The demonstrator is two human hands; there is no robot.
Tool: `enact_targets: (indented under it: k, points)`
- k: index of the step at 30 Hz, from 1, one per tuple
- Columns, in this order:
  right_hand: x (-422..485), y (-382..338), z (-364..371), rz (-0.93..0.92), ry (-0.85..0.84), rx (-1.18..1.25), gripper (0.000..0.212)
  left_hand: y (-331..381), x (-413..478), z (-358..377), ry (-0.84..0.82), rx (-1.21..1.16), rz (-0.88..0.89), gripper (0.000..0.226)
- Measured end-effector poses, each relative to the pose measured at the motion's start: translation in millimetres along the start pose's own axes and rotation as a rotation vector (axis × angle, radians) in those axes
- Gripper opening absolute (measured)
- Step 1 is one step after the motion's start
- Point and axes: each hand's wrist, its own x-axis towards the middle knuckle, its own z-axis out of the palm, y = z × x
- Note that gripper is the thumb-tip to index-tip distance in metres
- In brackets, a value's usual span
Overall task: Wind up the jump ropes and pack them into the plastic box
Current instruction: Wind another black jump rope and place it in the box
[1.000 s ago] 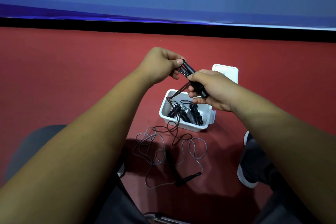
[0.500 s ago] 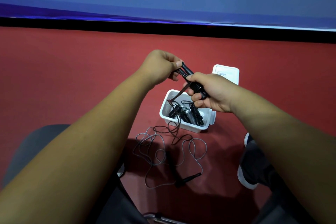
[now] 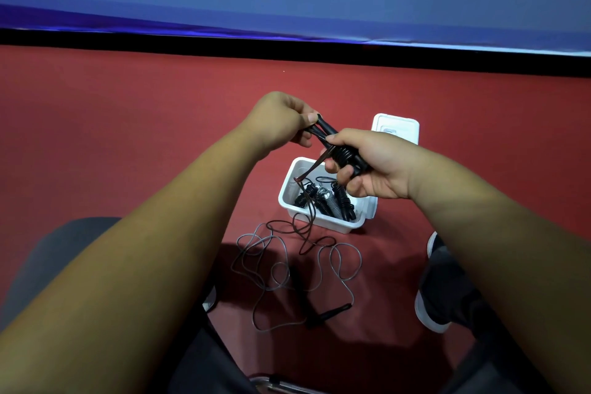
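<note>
Seen from above, a seated person holds a pair of black jump-rope handles (image 3: pixel 329 134) in both hands over a red floor (image 3: pixel 144 137). The handles lie side by side, their long axis slanting from upper left, away from the person, to lower right. The left hand (image 3: pixel 281 121) pinches their upper-left tips between curled fingers and thumb. The right hand (image 3: pixel 377 163) has its fingers curled round the lower-right part, where cord is coiled. The spare cord (image 3: pixel 311 167) hangs down across a white box (image 3: pixel 287 198) to loose loops on the floor. The box holds wound ropes (image 3: pixel 323 200) lying lengthwise. Its lid (image 3: pixel 396 126) lies just behind. A second rope (image 3: pixel 334 312) sprawls nearer the person.
</note>
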Motion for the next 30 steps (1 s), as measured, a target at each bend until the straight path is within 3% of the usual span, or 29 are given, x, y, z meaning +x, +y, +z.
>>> enact_targets:
  k: [6,12,17,22,30]
  points:
    - [3,4,-1,-0.063,0.018,0.036,0.019,-2,4,-2,-0.062,-0.160,-0.010,0.018]
    - [4,3,-4,-0.110,0.095,0.089,0.015,-3,5,-7,-0.085,-0.384,-0.110,0.043]
    - [7,0,-9,-0.154,0.162,0.097,0.014,-7,4,-8,-0.183,-0.354,-0.233,0.064]
    - [5,-9,-12,-0.204,0.169,0.135,0.015,-17,0,-1,-0.338,-0.347,-0.323,0.041]
    - [-2,-15,-18,-0.243,0.244,0.108,0.015,-21,-8,-1,-0.474,-0.084,-0.021,0.029]
